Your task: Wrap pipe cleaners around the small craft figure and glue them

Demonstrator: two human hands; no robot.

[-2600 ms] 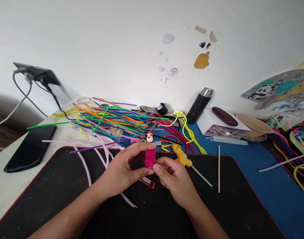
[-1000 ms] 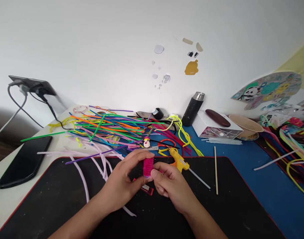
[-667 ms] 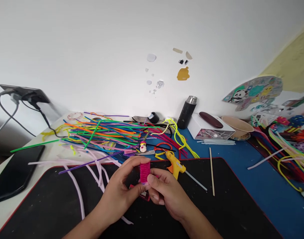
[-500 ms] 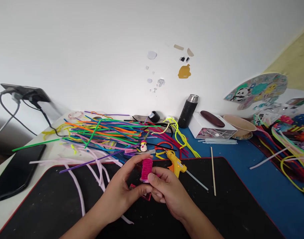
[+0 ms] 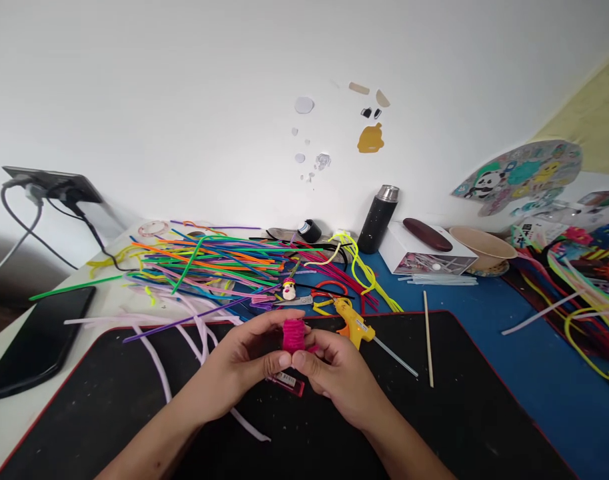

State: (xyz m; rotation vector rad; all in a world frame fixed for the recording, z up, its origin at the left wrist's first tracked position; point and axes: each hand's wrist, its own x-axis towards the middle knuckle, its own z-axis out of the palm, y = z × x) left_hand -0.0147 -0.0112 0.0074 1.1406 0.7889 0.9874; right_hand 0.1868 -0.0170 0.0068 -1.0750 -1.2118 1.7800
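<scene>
A magenta pipe-cleaner coil (image 5: 293, 335) is held upright between both hands, above the black mat (image 5: 409, 427). My left hand (image 5: 244, 360) grips its left side, thumb at the lower edge and fingers reaching over the top. My right hand (image 5: 332, 370) pinches the coil from the right, its thumb tip meeting the left thumb at the bottom. The back of the coil and some fingertips are hidden. Just below the hands a small pink item with a printed label (image 5: 288, 382) lies on the mat. Behind them sits a small figure with a white face (image 5: 289, 289).
A yellow glue gun (image 5: 353, 322) with a clear glue stick lies right of the hands, near a wooden stick (image 5: 428, 340). Colourful pipe cleaners (image 5: 219, 257) spread across the back. A phone (image 5: 39, 340) is at left; a black bottle (image 5: 379, 220) and white box (image 5: 429, 250) stand behind.
The coil has gone from slightly tilted to more upright and looks shorter. My left thumb has risen to its lower edge, beside the right thumb. The view has shifted slightly.
</scene>
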